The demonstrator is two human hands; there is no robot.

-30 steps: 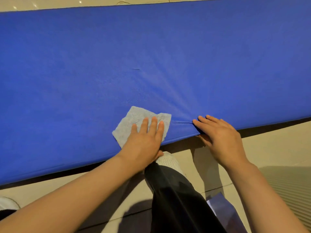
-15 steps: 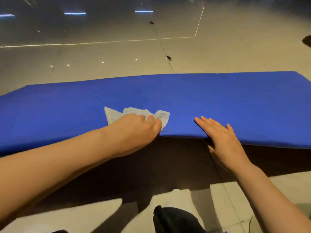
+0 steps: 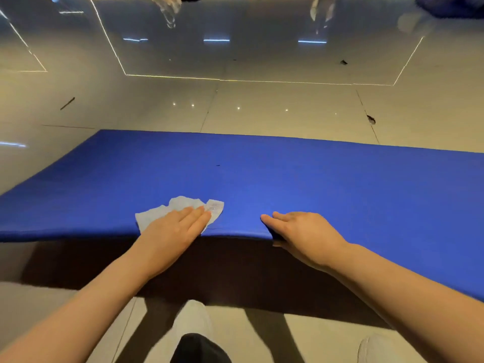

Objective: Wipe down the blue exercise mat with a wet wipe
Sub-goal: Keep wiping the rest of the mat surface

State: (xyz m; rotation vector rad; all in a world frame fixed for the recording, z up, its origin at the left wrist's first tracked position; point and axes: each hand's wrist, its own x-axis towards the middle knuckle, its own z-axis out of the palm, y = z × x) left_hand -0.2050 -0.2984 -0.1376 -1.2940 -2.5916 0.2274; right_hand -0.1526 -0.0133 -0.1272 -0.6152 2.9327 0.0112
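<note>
Pale glossy floor tiles [image 3: 262, 108] surround the scene, and nearest the camera a white shoe [image 3: 192, 319] with a dark trouser leg [image 3: 200, 348] stands on them, another white shoe [image 3: 373, 345] at the lower right. Just beyond, the near edge of the blue exercise mat [image 3: 314, 179] appears raised off the floor, casting a broad dark shadow [image 3: 222, 271] beneath it.

At that edge the left hand [image 3: 172, 231] lies flat, fingers straight and together, pressing a crumpled wet wipe [image 3: 183, 205] onto the mat surface; the wipe pokes out beyond and to the left of the fingertips. Close by to the right, the right hand [image 3: 301, 231] sits on the same edge with fingers extended over the top. A dark gap below it suggests the thumb goes underneath to hold the edge up, but the thumb is hidden, so I cannot tell whether it truly grips.

As for progress, no damp streaks or change in sheen show anywhere on the blue, so what has been cleaned cannot be read. The wipe sits at the very near margin, roughly mid-length, and a wide stretch extends beyond it to the far edge and off to both sides. A small dark speck [image 3: 218, 165] lies out toward the middle. By my judgement, most of the mat remains to be covered.
</note>
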